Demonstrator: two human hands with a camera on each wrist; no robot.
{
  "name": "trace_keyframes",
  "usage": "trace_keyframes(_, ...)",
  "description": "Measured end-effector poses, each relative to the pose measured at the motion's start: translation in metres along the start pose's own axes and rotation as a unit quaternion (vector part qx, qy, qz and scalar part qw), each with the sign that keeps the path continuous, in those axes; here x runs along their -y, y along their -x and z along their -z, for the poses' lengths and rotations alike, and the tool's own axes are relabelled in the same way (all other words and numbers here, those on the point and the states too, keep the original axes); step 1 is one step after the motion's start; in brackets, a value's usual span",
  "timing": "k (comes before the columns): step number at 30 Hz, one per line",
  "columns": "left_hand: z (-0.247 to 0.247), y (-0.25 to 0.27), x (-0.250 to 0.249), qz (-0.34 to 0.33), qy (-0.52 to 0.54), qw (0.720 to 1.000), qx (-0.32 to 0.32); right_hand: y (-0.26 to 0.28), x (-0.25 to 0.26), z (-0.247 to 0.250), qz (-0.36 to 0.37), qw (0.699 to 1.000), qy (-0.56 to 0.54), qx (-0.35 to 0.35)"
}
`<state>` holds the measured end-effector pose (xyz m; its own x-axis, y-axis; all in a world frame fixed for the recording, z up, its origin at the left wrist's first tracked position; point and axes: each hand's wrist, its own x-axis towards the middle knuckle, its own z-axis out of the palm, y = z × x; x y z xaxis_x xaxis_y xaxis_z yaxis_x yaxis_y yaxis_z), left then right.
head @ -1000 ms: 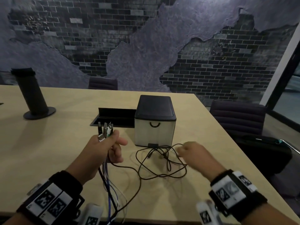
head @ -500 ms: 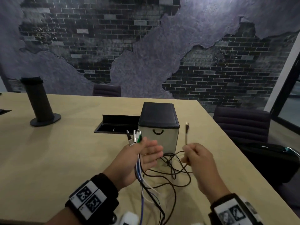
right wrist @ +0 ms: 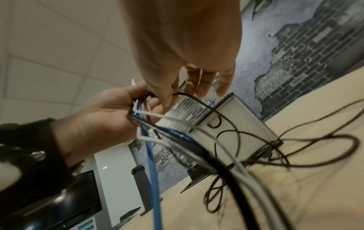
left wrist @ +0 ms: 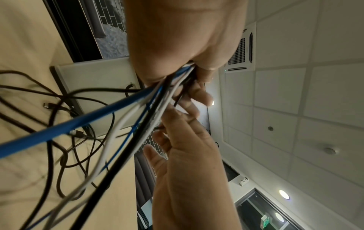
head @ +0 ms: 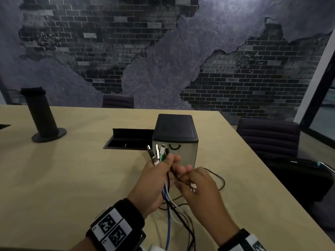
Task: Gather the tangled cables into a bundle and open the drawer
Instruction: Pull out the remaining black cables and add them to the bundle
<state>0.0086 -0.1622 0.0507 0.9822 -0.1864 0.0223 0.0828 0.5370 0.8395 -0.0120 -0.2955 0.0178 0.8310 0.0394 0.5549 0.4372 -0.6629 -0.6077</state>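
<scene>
Back wall showing dark brick with torn grey plaster patches; dark purple chairs standing at the pale wooden table; tiled ceiling carrying an air vent and glowing round lights; glazed door standing at right.

The hands hide the drawer's lower front; cables run off-frame.

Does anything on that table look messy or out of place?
Yes: a tangle of black cable sprawls loose on the table before the drawer box, while the left hand grips the gathered cable ends.
</scene>
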Motion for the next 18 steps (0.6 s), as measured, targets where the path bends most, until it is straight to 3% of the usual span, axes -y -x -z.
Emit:
trace_keyframes(3, 0.003, 0.001, 0.005, -0.033, 0.002, 0.999, -0.022, -0.004, -0.002, 0.004, -0.124, 0.992, -0.019, -0.018)
trace_keyframes(5, 0.004, 0.002, 0.005, -0.044, -0.001, 0.999, -0.027, -0.003, 0.002, 0.006, -0.206, 0.973, -0.105, 0.027)
trace_keyframes(8, 0.006, 0.004, 0.004, -0.050, 0.004, 0.999, -0.017, 0.000, 0.006, 0.004, -0.264, 0.927, -0.237, 0.121)
trace_keyframes(11, 0.009, 0.007, 0.005, -0.057, -0.009, 0.998, 0.006, 0.000, 0.009, 0.004, -0.321, 0.838, -0.403, 0.180)
trace_keyframes(13, 0.009, 0.011, 0.006, -0.056, -0.019, 0.998, 0.006, -0.006, 0.006, 0.005, -0.349, 0.746, -0.533, 0.193)
trace_keyframes(15, 0.012, 0.014, 0.010, -0.043, -0.026, 0.999, 0.002, -0.015, 0.003, 0.011, -0.382, 0.643, -0.643, 0.164)
trace_keyframes(16, 0.016, 0.017, 0.012, -0.028, -0.033, 0.999, -0.003, -0.022, 0.001, 0.015, -0.408, 0.620, -0.655, 0.143)
trace_keyframes(18, 0.030, 0.025, 0.018, 0.018, -0.051, 0.998, -0.010, -0.035, -0.001, 0.023, -0.460, 0.604, -0.640, 0.116)
